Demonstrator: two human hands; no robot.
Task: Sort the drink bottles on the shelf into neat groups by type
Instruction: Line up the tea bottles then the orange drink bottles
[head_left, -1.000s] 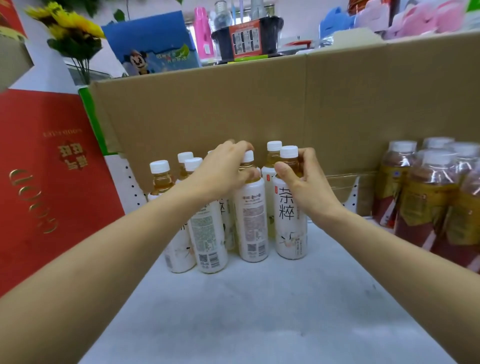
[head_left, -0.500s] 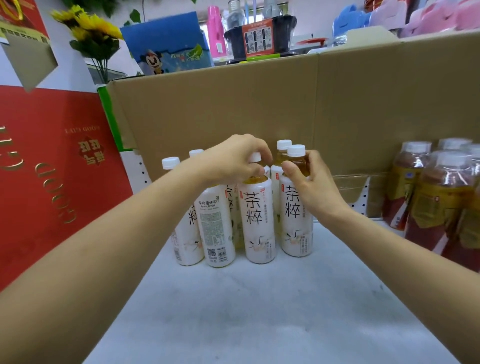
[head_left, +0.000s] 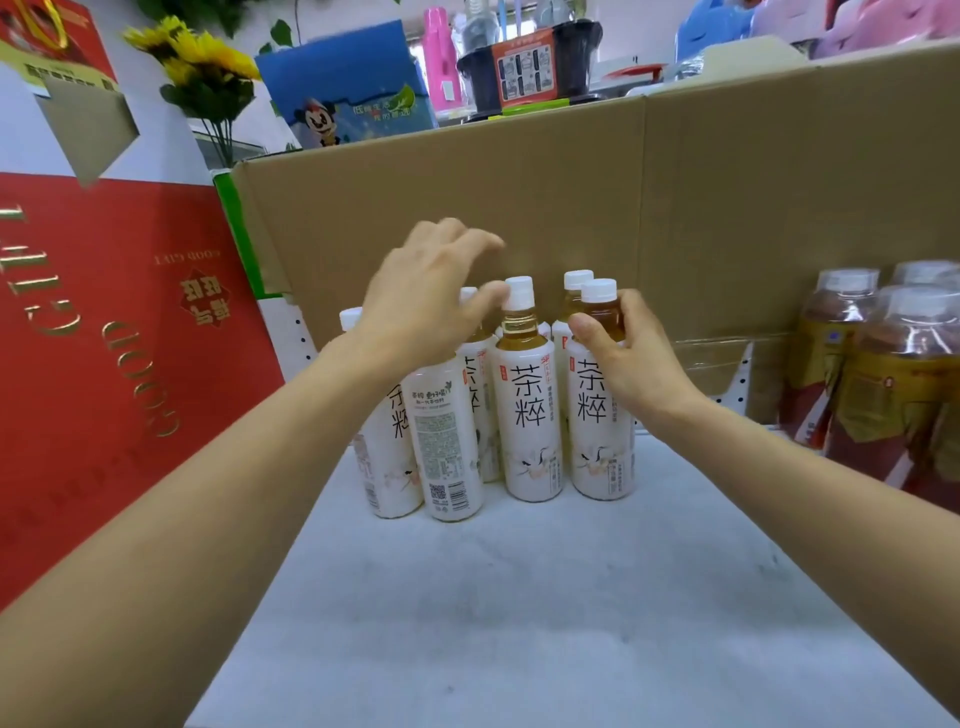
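Observation:
Several white-labelled tea bottles (head_left: 530, 415) with white caps stand in a tight cluster at the back of the grey shelf (head_left: 519, 623), against a cardboard wall. My left hand (head_left: 421, 296) hovers over the cluster's left side with fingers loosely spread; its thumb touches the cap of the front middle bottle. My right hand (head_left: 628, 358) grips the neck of the front right tea bottle (head_left: 597, 415). At the right edge stand several brown-drink bottles (head_left: 883, 374) with yellow labels in plastic wrap.
A tall cardboard wall (head_left: 675, 208) closes the back of the shelf. A red gift box (head_left: 104, 338) leans at the left. Sunflowers (head_left: 202, 57), a blue box and other goods sit above and behind the cardboard.
My left hand has let go of the middle bottle's cap and lifted, fingers spreading. That bottle's label was turned to face front. My right hand stays on the right bottle's neck.

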